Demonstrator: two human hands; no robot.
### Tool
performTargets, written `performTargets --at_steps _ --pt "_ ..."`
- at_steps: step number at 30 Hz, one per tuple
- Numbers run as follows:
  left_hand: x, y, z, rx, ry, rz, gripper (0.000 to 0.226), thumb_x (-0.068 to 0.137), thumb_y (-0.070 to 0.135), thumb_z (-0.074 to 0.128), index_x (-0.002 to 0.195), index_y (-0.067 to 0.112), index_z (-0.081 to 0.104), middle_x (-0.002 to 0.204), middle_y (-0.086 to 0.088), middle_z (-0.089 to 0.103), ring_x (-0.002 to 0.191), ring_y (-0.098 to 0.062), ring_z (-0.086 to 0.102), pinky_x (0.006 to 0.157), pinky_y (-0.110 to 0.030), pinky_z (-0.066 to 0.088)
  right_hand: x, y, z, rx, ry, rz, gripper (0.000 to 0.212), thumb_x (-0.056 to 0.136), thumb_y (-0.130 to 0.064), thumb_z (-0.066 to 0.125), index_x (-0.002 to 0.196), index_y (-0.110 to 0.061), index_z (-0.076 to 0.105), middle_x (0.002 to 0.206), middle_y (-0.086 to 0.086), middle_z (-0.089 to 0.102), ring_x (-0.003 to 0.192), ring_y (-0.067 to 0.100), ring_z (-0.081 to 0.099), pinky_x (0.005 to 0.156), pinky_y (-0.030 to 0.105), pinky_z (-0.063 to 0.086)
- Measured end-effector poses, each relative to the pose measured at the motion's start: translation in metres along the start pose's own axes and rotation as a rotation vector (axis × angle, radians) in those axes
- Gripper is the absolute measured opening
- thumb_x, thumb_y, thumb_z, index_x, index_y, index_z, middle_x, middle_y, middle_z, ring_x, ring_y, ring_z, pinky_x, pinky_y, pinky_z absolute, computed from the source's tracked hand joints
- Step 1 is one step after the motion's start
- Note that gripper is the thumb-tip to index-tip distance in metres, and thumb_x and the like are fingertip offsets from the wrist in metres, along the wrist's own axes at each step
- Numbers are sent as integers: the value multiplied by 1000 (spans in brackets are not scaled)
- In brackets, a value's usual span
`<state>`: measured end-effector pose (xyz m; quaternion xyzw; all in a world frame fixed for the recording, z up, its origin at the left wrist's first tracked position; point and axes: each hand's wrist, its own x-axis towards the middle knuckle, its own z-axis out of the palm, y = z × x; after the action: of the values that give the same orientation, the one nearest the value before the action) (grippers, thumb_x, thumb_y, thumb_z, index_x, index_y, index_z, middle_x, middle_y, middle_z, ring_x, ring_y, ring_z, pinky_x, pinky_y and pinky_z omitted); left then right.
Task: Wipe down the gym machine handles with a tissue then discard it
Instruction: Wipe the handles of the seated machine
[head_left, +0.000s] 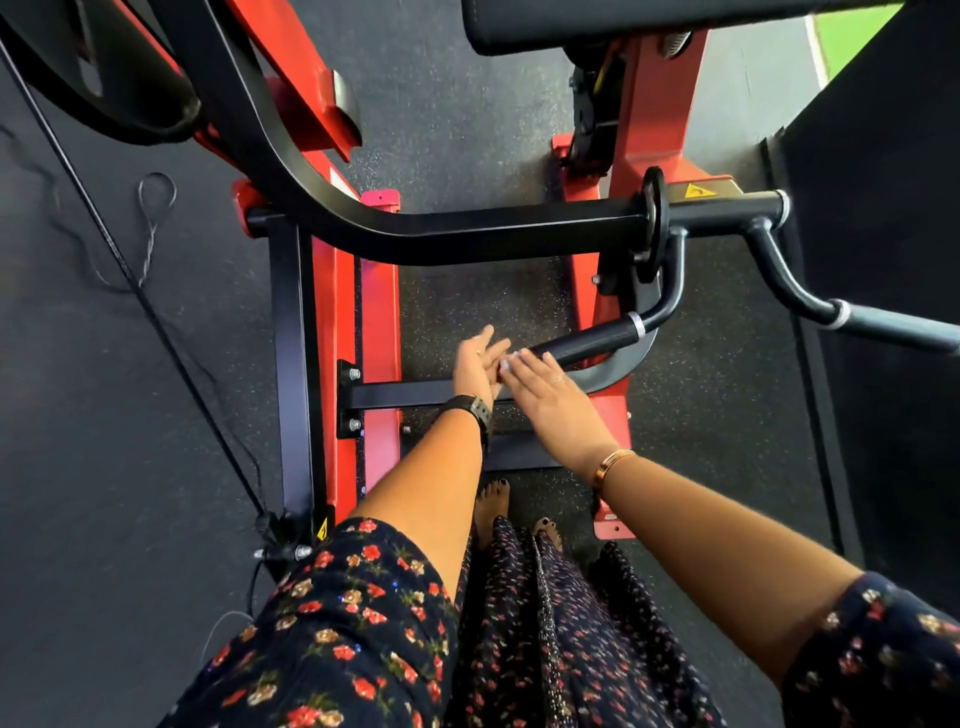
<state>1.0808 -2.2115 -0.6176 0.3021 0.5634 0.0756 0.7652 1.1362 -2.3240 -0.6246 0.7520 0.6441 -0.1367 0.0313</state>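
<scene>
Nearest me, a dark navy dress with red flowers (519, 623) fills the bottom of my view. Bare feet with dark-painted toenails (491, 501) stand just past its hem on the speckled black rubber floor (467, 130).

Both forearms reach forward. The left wrist wears a black wristwatch (472, 408) and the right a thin gold bangle (610, 465).

The hands meet at the near end of the black foam-gripped handle (592, 340). My left hand (475, 364) stands on edge with its fingers straight and its palm turned toward the other. My right hand (543, 387) lies palm down, its straight fingers laid over the handle's tip.

The small white tissue (508, 362) shows only as a sliver between the two hands, pressed under the right fingertips. I cannot tell whether a thumb pinches it.

Beyond the hands stands the red steel machine frame (382, 322), crossed by a curved black lever arm (467, 228). A second grey-black handle (893, 325) juts out on the right, well apart from the hands.

Farthest off are a black padded seat (623, 26) and a thin black cable (156, 322) running along the floor on the left.
</scene>
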Motion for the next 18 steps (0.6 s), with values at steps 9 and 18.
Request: performTargets --at_steps 9,18 --pt "2 -1 -14 -286 -5 -104 59 100 47 22 143 12 41 148 -15 43 136 -29 42 99 -32 39 37 -5 -6 -134 -120 46 52 99 -16 36 149 -4 24 154 13 29 145 28 19 118 44 -1" --pt "9 -3 -20 -231 -31 -103 56 100 41 18 140 14 46 141 -17 50 114 -25 53 95 -36 39 17 3 3 -375 -93 -239 39 84 -18 56 121 -8 65 130 11 59 131 30 46 113 45 27"
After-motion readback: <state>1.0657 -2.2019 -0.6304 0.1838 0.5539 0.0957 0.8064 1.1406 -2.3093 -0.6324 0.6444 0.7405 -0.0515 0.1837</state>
